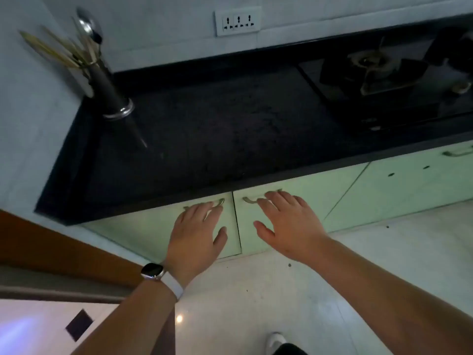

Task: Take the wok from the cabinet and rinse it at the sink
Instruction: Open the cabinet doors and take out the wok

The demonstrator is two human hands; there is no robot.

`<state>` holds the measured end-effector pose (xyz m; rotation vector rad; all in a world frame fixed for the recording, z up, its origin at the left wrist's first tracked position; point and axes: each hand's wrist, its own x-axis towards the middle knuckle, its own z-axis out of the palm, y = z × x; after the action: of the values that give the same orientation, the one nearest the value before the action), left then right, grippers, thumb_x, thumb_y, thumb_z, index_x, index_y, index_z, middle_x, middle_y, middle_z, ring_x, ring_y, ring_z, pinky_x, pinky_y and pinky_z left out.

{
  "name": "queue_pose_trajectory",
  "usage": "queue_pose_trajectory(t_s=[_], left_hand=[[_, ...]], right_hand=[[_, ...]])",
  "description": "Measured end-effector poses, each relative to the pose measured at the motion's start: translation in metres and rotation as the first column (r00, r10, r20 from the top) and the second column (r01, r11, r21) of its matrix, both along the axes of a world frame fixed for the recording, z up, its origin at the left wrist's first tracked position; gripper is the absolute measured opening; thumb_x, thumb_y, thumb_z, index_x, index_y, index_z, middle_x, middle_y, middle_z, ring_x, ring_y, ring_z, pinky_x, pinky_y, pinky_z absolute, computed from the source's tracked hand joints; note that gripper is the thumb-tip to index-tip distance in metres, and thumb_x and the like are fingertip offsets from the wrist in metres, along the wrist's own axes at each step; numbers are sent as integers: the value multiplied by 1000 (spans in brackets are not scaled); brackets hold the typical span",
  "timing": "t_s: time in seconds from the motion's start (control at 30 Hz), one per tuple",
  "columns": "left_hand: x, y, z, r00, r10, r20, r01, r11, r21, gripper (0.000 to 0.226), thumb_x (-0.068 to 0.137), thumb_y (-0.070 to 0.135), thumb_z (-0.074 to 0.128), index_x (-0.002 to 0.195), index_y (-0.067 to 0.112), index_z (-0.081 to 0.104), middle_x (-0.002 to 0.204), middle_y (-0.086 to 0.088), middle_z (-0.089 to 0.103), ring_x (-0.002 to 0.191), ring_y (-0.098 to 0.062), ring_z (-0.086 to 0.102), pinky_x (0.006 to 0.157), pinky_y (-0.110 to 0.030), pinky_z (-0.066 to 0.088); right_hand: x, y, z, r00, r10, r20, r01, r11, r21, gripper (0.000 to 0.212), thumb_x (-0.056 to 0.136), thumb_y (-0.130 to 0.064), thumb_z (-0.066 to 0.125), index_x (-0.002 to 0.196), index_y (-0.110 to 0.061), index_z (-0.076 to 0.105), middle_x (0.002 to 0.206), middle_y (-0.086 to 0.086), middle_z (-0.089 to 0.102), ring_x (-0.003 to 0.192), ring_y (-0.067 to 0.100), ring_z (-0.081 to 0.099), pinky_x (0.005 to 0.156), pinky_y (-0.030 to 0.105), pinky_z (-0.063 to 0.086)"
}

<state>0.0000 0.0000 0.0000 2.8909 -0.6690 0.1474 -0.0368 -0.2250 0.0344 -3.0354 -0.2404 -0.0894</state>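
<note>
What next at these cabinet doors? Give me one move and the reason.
Probably hook the left hand and right hand round the left handle and right handle and pull. Both hands reach open-fingered at the handles, and the cabinet doors are shut, hiding what is inside.

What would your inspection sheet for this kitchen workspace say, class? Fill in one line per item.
Surface: dark countertop.
Job's things: cabinet doors shut; wok and sink not seen.
Clutter: utensil holder, back left.
Hands: left hand and right hand open, fingers straight, at the door handles.
Cables: nothing seen.
Surroundings: gas hob at right, wall socket, pale floor.
</note>
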Motion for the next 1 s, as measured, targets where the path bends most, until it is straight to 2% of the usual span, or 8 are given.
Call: queue_pose_trajectory(t_s=[0.1, 0.17, 0.3, 0.43, 0.53, 0.7, 0.83, 1.0], left_hand=[[17, -5, -43, 1000, 10, 14, -9, 999, -41, 60, 92, 45, 41, 138, 14, 62, 136, -9, 64, 124, -31, 59, 100, -47, 48], [31, -9, -71, 999, 22, 46, -18, 997, -75, 61, 92, 44, 43, 141, 12, 60, 135, -10, 64, 123, -32, 58, 102, -46, 45], [48, -13, -124, 952, 47, 301, -1, 989, -151, 53, 89, 39, 52, 133, 11, 62, 120, -9, 68, 108, -32, 60, 97, -42, 36], [62, -16, -154, 846, 57, 530, 90, 965, -248, 46, 88, 32, 59, 126, 8, 64, 111, -9, 69, 102, -28, 54, 91, -40, 33], [66, -17, -161, 774, 82, 627, 125, 952, -278, 44, 86, 31, 59, 122, 7, 65, 107, -10, 69, 100, -26, 50, 89, -40, 33], [59, -15, -160, 776, 75, 626, 144, 946, -292, 43, 86, 31, 56, 120, 7, 64, 105, -10, 68, 98, -25, 49, 89, -40, 33], [45, -13, -159, 790, 82, 607, 147, 937, -318, 42, 84, 31, 56, 118, 8, 65, 102, -9, 68, 94, -30, 55, 90, -41, 33], [18, -2, -159, 789, 34, 614, 189, 937, -295, 40, 85, 33, 55, 117, 9, 62, 102, -9, 67, 94, -29, 54, 90, -41, 33]], right_hand=[[22, 3, -39, 999, 24, 34, -24, 1000, 3, 64, 92, -53, 33, 136, -14, 59, 136, 8, 61, 125, 30, 57, 105, 45, 45], [37, 3, -64, 997, 13, 77, -15, 1000, 25, 60, 93, -51, 38, 135, -13, 59, 132, 8, 62, 123, 30, 57, 105, 45, 45], [57, 5, -121, 970, -20, 242, 5, 998, 63, 46, 94, -45, 54, 125, -12, 64, 119, 6, 66, 112, 30, 61, 100, 45, 47], [72, 13, -165, 864, -88, 496, 42, 994, 103, 39, 90, -38, 60, 110, -5, 68, 101, 11, 69, 97, 35, 63, 99, 48, 46], [76, 21, -177, 778, -182, 602, 77, 978, 195, 39, 87, -38, 58, 102, -4, 69, 92, 12, 67, 91, 36, 60, 97, 48, 43], [62, 22, -181, 749, -197, 632, 49, 969, 244, 36, 86, -38, 57, 93, -4, 67, 86, 12, 63, 84, 37, 58, 92, 51, 47], [43, 17, -179, 773, -188, 606, 48, 970, 240, 39, 86, -40, 56, 93, -3, 66, 88, 11, 63, 88, 37, 58, 95, 52, 48], [18, 15, -177, 813, -209, 543, 67, 961, 270, 42, 87, -46, 52, 96, -7, 66, 93, 8, 64, 93, 33, 57, 100, 47, 44]])
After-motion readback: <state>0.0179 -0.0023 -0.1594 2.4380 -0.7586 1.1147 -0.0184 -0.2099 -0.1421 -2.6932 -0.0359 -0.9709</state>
